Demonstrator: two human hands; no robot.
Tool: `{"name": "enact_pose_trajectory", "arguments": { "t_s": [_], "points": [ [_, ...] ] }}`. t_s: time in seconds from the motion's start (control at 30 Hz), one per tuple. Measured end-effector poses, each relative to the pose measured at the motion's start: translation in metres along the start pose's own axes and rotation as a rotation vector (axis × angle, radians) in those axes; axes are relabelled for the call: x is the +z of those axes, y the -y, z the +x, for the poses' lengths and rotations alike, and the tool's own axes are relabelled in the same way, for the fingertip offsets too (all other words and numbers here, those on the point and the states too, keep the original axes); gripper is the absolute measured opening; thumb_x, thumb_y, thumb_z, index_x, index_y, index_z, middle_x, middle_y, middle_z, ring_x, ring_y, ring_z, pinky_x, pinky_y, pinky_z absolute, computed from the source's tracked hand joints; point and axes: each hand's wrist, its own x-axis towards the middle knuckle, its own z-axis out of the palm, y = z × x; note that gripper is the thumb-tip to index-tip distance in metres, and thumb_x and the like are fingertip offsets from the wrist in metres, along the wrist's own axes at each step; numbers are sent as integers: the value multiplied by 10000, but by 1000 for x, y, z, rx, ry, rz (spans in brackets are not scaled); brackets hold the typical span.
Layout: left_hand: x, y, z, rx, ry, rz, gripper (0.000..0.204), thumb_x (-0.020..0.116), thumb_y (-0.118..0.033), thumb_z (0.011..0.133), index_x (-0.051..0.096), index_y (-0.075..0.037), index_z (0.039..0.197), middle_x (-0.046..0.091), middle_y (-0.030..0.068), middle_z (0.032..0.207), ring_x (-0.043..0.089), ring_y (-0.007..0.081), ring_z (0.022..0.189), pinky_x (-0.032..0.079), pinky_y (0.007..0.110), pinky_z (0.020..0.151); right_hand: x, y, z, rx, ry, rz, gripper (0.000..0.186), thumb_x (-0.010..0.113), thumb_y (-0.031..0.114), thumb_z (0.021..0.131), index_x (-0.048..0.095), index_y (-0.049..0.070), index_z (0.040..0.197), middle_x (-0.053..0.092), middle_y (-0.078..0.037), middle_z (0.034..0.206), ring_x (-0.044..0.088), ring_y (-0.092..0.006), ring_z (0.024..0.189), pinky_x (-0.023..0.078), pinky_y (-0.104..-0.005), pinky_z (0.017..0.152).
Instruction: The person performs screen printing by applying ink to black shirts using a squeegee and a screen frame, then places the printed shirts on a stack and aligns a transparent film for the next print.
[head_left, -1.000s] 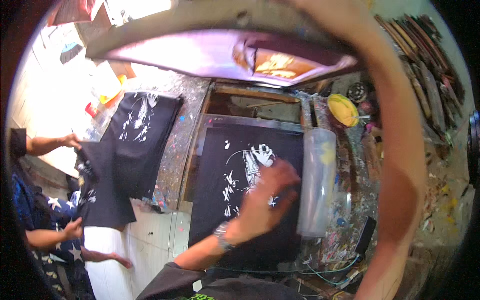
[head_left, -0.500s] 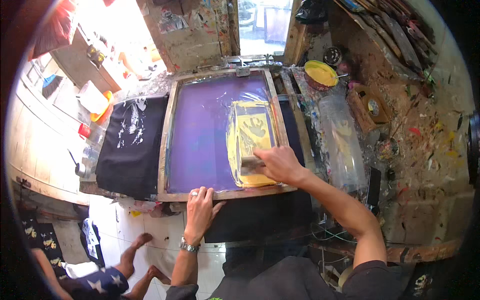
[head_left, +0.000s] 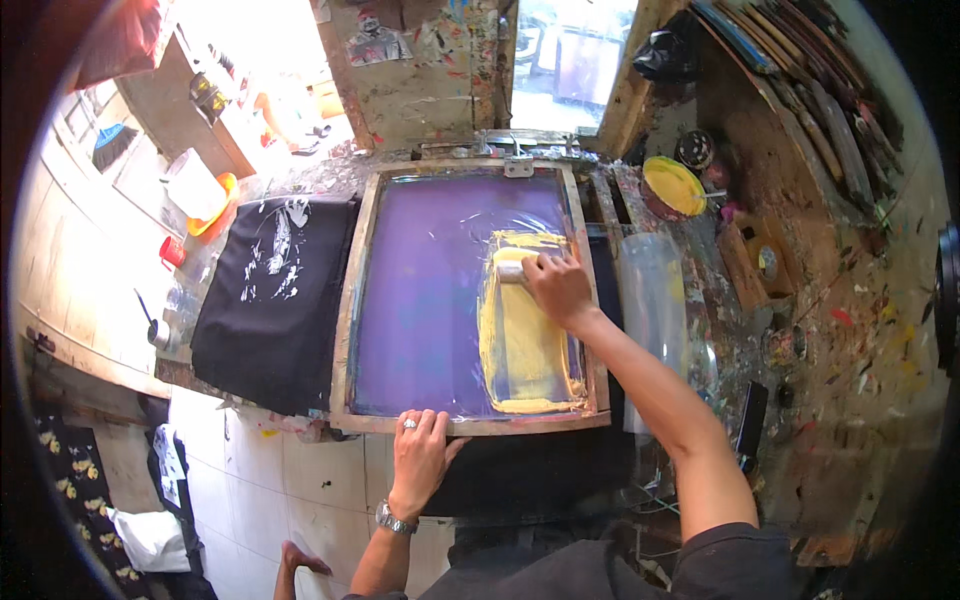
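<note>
Centre: my right hand (head_left: 556, 290), gripping a scraper (head_left: 511, 271) on yellow paint (head_left: 530, 345). Lower centre: my left hand (head_left: 422, 458), on wooden frame (head_left: 535, 428); grip unclear.

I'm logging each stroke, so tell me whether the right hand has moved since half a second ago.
Yes: the right hand has moved away from the person, toward the metal bracket at the far edge of the wooden frame.

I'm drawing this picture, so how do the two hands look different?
The left hand has a ring and a wristwatch; the right hand shows neither. The left hand rests on the wooden frame's near edge; the right hand grips a squeegee over yellow ink. Neither wears a glove.
</note>
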Motion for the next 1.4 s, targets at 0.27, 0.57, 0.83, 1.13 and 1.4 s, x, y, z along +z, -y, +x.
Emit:
{"name": "enact_pose_trajectory", "arguments": {
  "t_s": [0.27,0.57,0.83,1.13,1.4],
  "points": [
    [4,3,2,-55,13,-38,422,859,-261,743,628,-31,1011,602,119,953,591,339,1005,436,487,1032,-37,-6,13,-133,525,484,345,688,397,933,613,77,1038,712,-172,775,725,-361,738,526,-491,630],
    [-1,4,-7,-127,113,-52,447,856,-254,754,634,-39,1077,607,105,992,592,316,1040,406,479,1073,12,-26,71,12,248,133,414,722,471,918,570,86,927,691,-105,676,713,-300,620,537,-433,562],
    [-14,7,0,-95,167,-71,434,857,-255,746,655,-40,1064,627,101,996,606,312,1024,442,448,975,-81,62,-62,-99,295,185,76,647,141,880,587,98,862,655,-48,717,726,-210,638,569,-335,548],
    [-24,3,19,1,122,19,368,823,-359,807,658,-62,947,629,80,914,618,286,917,463,420,844,-125,76,-91,-23,261,269,455,712,531,885,624,86,915,629,-86,846,680,-251,806,494,-467,876],
    [-114,0,36,-54,17,61,459,842,-485,750,734,-82,941,670,70,875,657,284,854,489,418,874,-196,98,-79,181,-221,167,581,754,653,798,641,90,887,552,-59,845,567,-247,802,381,-529,939]
  ]
}}
